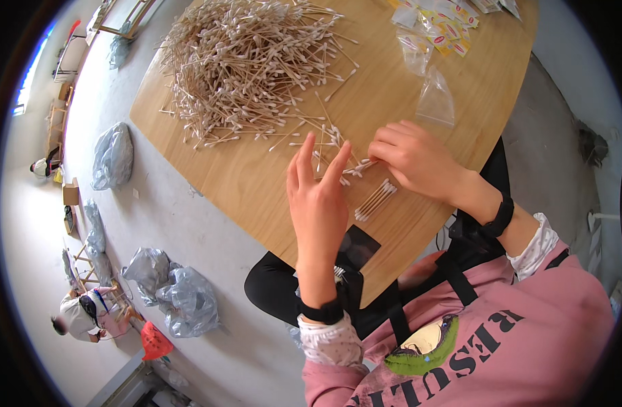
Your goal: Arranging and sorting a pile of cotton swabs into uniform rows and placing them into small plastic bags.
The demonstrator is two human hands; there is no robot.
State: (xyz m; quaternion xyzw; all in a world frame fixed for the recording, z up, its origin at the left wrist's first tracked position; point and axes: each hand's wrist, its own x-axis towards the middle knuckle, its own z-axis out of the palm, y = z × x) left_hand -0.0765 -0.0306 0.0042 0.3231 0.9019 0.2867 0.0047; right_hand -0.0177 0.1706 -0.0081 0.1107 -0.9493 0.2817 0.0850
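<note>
A big heap of cotton swabs with wooden sticks and white tips covers the far left of the wooden table. My left hand is at the near side of the heap, thumb and fingers spread apart, with a few loose swabs lying around its fingertips. To its right, my right hand has its fingers curled and pinched together at the end of a cotton swab. Just below the right fingers, a neat row of swabs lies side by side on the tabletop. The right fingertips are partly hidden.
Clear plastic bags and small yellow-and-white packets lie at the table's far right. A dark flat square sits by the near edge. On the floor to the left are stuffed plastic bags; another person sits beyond them.
</note>
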